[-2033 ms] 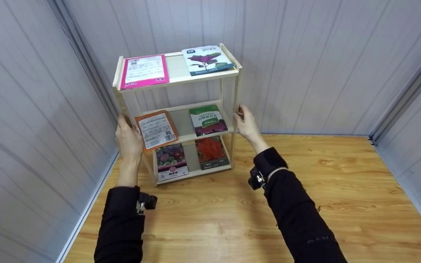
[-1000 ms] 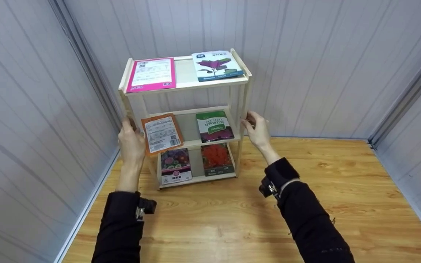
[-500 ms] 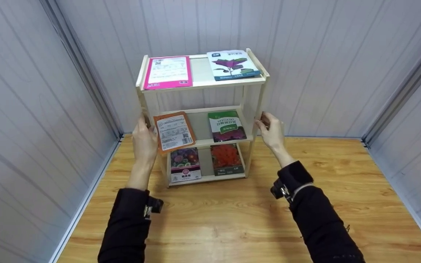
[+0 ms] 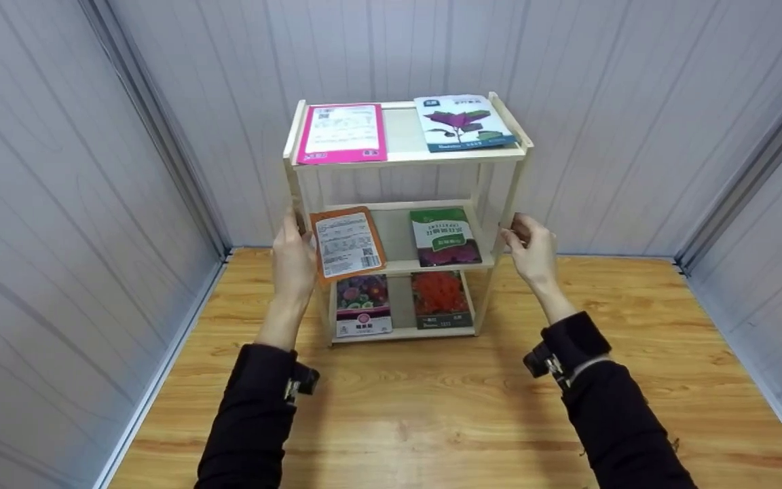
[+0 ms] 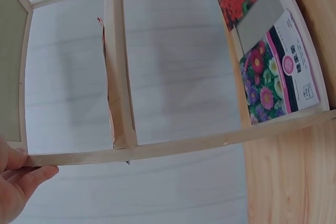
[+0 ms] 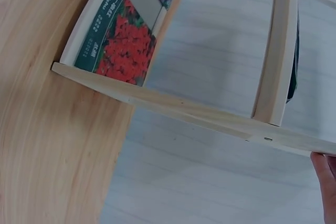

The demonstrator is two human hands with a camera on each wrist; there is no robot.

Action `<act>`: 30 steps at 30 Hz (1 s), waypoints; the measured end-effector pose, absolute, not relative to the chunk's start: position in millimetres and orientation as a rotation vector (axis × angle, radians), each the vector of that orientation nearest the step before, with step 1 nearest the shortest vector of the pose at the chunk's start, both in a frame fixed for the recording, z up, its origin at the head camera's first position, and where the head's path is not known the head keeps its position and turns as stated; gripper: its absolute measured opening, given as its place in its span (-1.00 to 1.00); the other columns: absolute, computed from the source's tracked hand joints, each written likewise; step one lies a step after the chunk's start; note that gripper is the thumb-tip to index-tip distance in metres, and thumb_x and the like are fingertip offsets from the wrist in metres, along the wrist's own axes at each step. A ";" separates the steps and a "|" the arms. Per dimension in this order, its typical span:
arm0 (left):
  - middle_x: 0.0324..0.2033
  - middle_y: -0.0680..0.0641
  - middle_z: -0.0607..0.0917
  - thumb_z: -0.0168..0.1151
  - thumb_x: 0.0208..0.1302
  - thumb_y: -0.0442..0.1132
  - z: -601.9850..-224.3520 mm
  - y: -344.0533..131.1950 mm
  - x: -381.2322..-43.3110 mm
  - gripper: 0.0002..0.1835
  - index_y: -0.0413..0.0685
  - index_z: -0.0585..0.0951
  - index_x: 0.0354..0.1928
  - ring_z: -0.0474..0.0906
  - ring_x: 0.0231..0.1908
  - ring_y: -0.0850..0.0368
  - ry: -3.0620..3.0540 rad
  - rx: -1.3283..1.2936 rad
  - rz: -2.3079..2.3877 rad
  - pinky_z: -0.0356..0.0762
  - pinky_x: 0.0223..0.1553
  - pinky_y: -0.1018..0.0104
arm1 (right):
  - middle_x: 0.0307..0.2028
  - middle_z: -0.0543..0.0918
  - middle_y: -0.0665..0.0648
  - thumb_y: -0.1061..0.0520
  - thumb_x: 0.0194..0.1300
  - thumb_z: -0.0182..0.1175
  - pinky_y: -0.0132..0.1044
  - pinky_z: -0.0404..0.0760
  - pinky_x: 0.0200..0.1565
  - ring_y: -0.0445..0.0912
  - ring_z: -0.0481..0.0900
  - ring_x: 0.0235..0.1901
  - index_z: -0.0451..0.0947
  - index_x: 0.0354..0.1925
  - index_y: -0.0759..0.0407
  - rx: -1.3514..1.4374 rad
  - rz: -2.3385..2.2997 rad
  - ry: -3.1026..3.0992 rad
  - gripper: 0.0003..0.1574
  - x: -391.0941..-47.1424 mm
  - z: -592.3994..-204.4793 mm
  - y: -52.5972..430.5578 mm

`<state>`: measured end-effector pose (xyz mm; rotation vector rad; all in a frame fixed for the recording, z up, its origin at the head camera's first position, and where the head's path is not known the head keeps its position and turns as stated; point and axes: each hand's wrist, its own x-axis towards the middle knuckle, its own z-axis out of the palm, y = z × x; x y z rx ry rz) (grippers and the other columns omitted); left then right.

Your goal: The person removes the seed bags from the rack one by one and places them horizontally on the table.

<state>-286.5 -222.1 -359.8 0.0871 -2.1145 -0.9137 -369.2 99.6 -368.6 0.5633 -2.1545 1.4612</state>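
Note:
A pale wooden three-tier shelf (image 4: 404, 156) stands in the head view, with flat printed packets on each tier. My left hand (image 4: 292, 261) grips its left front post; in the left wrist view, thumb and fingers (image 5: 39, 174) pinch that post near the top tier. On the other side my right hand (image 4: 532, 251) holds the right post, a fingertip (image 6: 317, 161) against the wood in the right wrist view. The top tier bears a pink-edged packet (image 4: 343, 132) and a white packet with a purple plant (image 4: 462, 122). An orange packet (image 4: 349, 243) overhangs the middle tier's front beside a green one (image 4: 444, 236).
On the bottom tier lie a mixed-flower packet (image 4: 362, 305) and a red-flower packet (image 4: 442, 299). Below is a wood-grain surface (image 4: 418, 407). Grey panel walls rise on the left (image 4: 58, 204), behind (image 4: 601, 136) and on the right (image 4: 764, 272).
The shelf has shifted to the right with both hands on its posts, and its front has turned a little squarer to the head view. The packets have travelled with it.

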 end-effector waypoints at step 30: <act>-0.12 -0.31 0.52 -0.01 0.08 -0.66 -361.6 -231.1 -285.5 -0.45 -0.35 0.24 0.18 0.49 -0.10 -0.14 -2.131 -0.012 -0.864 0.45 -0.06 0.31 | -0.27 0.54 0.51 0.50 0.11 0.06 -0.55 0.53 -0.31 -0.34 0.55 -0.39 0.42 -0.16 0.63 0.552 1.629 -2.087 -0.72 -347.3 -352.3 91.1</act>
